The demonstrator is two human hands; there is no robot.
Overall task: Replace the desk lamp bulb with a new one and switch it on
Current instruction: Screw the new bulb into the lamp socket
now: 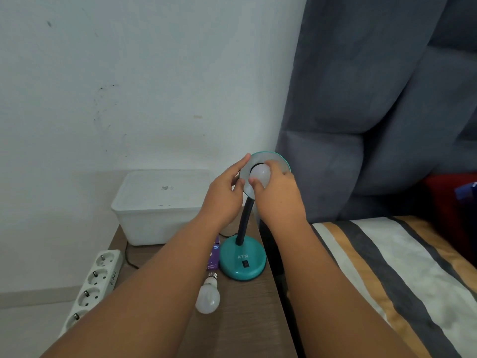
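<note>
From the head camera, you are working at the teal desk lamp (242, 259) standing on the wooden bedside table (240, 319), with its shade (280, 161) tipped up toward you. Your right hand (280, 195) is gripping the bulb in the shade (260, 173), fingertips wrapped around its white dome, while your left hand (223, 195) is bracing the shade's left rim with thumb and fingers loosely curled against it. A second bulb (207, 297) is lying loose on the table in front of the lamp's base, its screw cap pointing toward a purple box (214, 254) that your left forearm is partly hiding. I cannot tell for certain which bulb is the new one, nor whether you are threading this one in or out; judging by the spare lying free, you are probably seating the replacement. To do it well, be keeping the bulb square to the socket so the thread is not crossing, turning with light finger pressure on the dome and never squeezing, and letting your left hand take the twist so the flexible neck (245, 218) is not bending or the base sliding. Be stopping when it goes snug. The black rocker switch (246, 264) on the base is waiting for afterwards, and the loose bulb looks free to roll off the table's edge.
</note>
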